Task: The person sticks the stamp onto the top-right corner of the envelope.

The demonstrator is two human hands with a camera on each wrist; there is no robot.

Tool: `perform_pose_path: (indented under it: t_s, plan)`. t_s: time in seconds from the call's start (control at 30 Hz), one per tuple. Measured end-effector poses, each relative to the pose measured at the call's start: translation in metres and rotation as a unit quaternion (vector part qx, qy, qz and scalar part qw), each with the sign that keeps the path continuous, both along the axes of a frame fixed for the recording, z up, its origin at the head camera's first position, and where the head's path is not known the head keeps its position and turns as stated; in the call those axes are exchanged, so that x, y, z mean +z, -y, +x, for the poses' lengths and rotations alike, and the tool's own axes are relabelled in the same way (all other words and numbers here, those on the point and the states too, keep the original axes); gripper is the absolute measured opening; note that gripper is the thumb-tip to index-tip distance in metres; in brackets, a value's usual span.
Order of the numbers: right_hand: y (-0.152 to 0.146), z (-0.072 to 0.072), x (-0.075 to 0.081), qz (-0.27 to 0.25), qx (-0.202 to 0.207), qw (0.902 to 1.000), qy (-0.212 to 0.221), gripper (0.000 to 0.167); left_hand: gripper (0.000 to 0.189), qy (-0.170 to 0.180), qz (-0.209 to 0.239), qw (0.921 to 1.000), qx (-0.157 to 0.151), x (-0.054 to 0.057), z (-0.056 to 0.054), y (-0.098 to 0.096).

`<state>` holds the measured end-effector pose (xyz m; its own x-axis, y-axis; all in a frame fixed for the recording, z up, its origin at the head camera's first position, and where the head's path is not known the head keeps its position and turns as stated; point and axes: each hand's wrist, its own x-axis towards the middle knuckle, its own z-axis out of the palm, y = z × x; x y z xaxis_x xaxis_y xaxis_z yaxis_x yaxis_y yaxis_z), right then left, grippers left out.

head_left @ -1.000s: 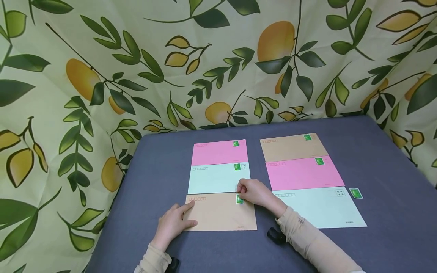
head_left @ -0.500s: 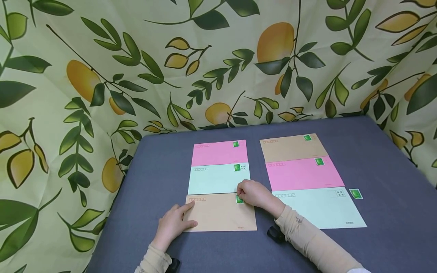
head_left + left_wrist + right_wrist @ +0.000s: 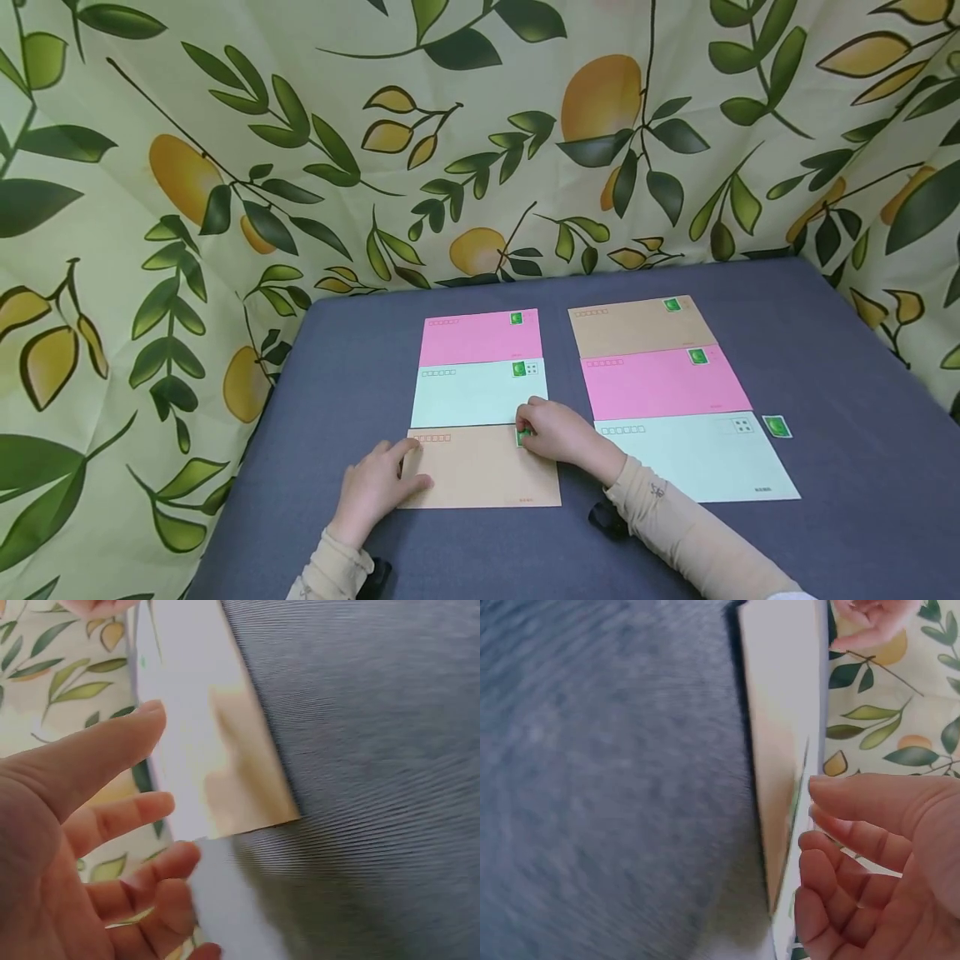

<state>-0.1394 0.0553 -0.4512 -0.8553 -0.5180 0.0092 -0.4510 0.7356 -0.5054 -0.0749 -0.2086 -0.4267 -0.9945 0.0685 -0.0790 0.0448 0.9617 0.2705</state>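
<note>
My right hand, fingers curled, is over the upper right corner of a tan envelope. Its thumb and fingertips hold the edge of a green postage stamp there, and the hand hides the stamp's right part. In the right wrist view, thumb and forefinger almost meet beside the stamp, a thin green sliver. At the tan envelope's left edge, my left hand touches the paper with its fingers spread and relaxed. The left wrist view has the same envelope beyond loosely bent fingers.
Above the tan envelope lie mint and pink envelopes, each with a green stamp. The right column has tan, pink and mint ones. A loose stamp lies right of that mint envelope, on the blue-grey tablecloth.
My right hand has shifted slightly downward, and its fingers now cover more of the stamp. My left forefinger has drawn back a little toward the tan envelope's left edge.
</note>
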Motion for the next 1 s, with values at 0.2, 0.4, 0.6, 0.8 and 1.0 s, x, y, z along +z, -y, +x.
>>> perform_pose_path:
  t_s: [0.2, 0.4, 0.6, 0.8, 1.0]
  plan:
    - [-0.005, 0.001, 0.008, -0.002, -0.012, 0.9992, -0.037, 0.003, 0.038, -0.074, -0.018, 0.9968, -0.024, 0.015, -0.008, -0.008]
    - [-0.021, 0.003, 0.021, -0.03, -0.023, 0.998, -0.05, 0.008, 0.034, -0.098, -0.016, 0.9936, -0.054, 0.029, -0.017, -0.024]
    - [-0.047, 0.0, 0.034, -0.051, -0.064, 0.9951, -0.055, 0.011, 0.032, -0.124, -0.021, 0.9874, -0.096, 0.041, -0.028, -0.049]
    - [-0.085, -0.002, 0.044, -0.047, -0.119, 0.9911, -0.035, 0.01, 0.031, -0.135, -0.006, 0.981, -0.139, 0.048, -0.038, -0.08]
    - [-0.128, 0.0, 0.05, -0.044, -0.169, 0.9844, -0.022, 0.015, 0.033, -0.124, 0.034, 0.9775, -0.167, 0.052, -0.045, -0.114]
